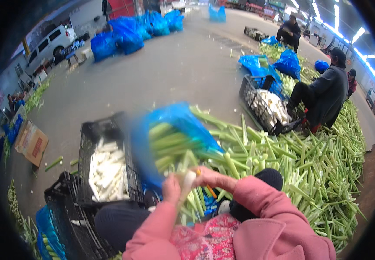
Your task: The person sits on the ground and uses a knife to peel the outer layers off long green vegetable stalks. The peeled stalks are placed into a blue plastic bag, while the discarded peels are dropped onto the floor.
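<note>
My left hand [171, 189] grips a pale, partly green shoot [187, 185], which looks like water bamboo and is blurred. My right hand [208, 178] is closed around a slim orange tool [211, 192] beside the shoot; its working end cannot be made out. Just beyond my hands, an open blue plastic bag [177, 113] holds unpeeled green shoots [171, 139]. To the left stands a black plastic crate [81, 162] with peeled white shoots [109, 172] in it. Cut green leaf sheaths [200, 201] lie below my hands, between my legs.
A deep heap of green sheaths [317, 175] spreads along my right. Another black crate [67, 208] is by my left knee. A seated person [330, 87] is beside a crate of white shoots [273, 105]. Full blue bags [125, 35], a cardboard box [31, 143] and a white van [49, 45] stand farther off.
</note>
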`<state>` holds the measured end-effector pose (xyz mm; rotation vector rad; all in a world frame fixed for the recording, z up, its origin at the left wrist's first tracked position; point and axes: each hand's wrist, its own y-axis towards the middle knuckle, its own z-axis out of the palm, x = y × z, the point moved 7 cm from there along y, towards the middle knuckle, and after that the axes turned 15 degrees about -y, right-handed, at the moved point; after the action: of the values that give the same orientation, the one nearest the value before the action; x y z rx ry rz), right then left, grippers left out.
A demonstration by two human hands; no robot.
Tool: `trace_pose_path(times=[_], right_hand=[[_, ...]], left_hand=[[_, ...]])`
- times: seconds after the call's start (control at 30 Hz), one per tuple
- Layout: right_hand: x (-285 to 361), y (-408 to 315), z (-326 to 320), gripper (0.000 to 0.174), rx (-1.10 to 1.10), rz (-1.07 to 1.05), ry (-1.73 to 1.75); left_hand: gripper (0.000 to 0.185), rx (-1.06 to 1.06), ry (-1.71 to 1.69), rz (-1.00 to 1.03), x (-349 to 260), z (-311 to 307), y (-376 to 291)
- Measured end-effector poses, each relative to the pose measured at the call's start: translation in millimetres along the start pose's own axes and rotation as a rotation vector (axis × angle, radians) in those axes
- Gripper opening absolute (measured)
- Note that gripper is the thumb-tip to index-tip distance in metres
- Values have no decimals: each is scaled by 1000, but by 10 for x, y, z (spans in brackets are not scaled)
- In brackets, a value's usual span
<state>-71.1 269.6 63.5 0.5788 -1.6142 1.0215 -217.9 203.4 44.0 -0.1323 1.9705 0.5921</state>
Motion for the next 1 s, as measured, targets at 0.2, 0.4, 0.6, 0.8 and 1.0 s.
trace_pose_path(times=[0.2,0.4,0.6,0.8,1.0], right_hand=[[-151,51,-326,52,-64,-50,669],[-245,192,-385,50,-88,-56,802],[12,-9,-280,48,-377,64,-210],[-135,87,-221,41,-432,-162,-452],[-93,33,-90,44,-231,15,-375]], left_hand=[[49,22,417,-286,273,-239,21],[49,508,-1044,-800,-216,393,-188],[40,291,-1070,-781,-85,282,-147],[33,286,-993,-812,-90,320,-175],[32,236,-587,-475,50,320,-155]])
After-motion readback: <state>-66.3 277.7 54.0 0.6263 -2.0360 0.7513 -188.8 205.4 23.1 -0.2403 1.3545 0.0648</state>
